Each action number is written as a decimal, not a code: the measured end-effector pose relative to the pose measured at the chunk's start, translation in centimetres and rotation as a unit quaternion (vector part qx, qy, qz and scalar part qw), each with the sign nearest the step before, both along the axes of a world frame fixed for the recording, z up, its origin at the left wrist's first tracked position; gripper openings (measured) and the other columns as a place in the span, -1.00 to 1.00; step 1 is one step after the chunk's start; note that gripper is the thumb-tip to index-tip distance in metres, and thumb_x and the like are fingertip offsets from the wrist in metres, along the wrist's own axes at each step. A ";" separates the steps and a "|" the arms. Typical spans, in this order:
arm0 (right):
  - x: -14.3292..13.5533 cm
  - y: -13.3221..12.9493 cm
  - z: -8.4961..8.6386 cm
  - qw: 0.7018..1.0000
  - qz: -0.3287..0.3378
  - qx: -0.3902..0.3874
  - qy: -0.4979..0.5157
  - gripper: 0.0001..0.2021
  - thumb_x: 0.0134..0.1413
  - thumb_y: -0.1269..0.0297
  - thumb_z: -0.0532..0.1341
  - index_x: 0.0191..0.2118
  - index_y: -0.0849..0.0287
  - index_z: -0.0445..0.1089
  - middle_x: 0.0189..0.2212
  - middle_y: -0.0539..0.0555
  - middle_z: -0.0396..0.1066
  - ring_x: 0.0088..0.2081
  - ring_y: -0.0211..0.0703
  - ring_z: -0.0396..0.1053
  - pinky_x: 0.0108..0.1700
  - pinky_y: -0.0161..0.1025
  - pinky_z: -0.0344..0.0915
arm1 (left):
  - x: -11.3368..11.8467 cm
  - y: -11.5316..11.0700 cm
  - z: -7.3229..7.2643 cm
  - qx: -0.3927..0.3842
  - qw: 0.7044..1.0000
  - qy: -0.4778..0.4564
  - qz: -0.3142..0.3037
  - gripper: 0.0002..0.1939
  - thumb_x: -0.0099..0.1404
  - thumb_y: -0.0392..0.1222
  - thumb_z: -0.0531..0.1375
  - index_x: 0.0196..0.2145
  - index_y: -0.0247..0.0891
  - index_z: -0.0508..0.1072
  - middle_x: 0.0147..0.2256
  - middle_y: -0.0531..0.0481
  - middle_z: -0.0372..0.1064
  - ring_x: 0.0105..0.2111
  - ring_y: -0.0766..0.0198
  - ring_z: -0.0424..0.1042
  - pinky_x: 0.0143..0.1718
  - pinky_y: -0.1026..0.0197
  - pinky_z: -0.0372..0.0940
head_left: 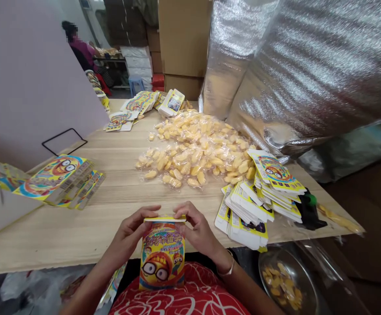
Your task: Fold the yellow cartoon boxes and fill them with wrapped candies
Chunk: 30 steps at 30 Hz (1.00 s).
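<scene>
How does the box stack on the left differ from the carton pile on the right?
The left stack has thick, opened-out boxes; the right pile has flattened cartons. The left stack is fairly neat, while the right pile fans out loosely. Both show a bespectacled cartoon face on yellow.

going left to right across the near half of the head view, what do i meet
stacked yellow boxes → left hand → held yellow box → right hand → loose pile of cartons → black object with a green part
</scene>
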State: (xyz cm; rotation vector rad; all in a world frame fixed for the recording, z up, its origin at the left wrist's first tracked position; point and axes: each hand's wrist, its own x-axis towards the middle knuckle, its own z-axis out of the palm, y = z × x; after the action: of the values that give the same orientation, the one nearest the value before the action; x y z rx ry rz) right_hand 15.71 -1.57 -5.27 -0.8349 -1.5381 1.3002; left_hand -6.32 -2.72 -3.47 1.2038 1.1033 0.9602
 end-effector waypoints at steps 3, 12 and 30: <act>0.2 0.2 1.5 1.000 0.004 0.013 -0.027 -0.88 0.08 0.25 0.26 -0.28 0.16 0.40 -0.15 0.10 0.39 -0.15 -0.17 0.34 -0.15 -0.26 0.25 | 0.2 0.3 0.7 0.039 0.999 0.016 -0.011 -0.80 0.21 -0.03 0.25 -0.32 -0.21 0.52 -0.13 -0.06 0.43 -0.15 0.18 0.40 -0.18 0.27 0.31; -0.6 1.3 1.0 0.984 -0.017 -0.175 0.038 -0.83 -0.02 0.22 0.31 -0.40 0.23 0.44 -0.50 -0.02 0.41 -0.47 -0.31 0.30 -0.37 -0.34 0.21 | 1.2 1.4 0.4 -0.055 0.998 0.026 0.017 -0.75 0.15 -0.01 0.28 -0.32 -0.23 0.53 -0.46 0.07 0.42 -0.46 0.34 0.35 -0.41 0.35 0.22; 2.4 -2.3 0.5 0.998 -0.010 -0.048 -0.039 -0.75 0.07 0.19 0.29 -0.12 0.14 0.46 -0.14 0.12 0.47 -0.16 -0.16 0.43 -0.12 -0.22 0.33 | 1.5 -0.4 0.0 0.055 0.991 0.082 -0.089 -0.79 0.30 -0.05 0.15 -0.22 -0.14 0.52 -0.29 0.01 0.45 -0.29 0.27 0.43 -0.28 0.34 0.32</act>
State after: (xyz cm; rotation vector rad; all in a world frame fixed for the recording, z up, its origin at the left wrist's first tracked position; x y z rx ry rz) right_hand 18.10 -3.87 -4.73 -0.9709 -1.5336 1.3499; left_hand -4.84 -3.07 -3.44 1.4663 1.0611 0.8033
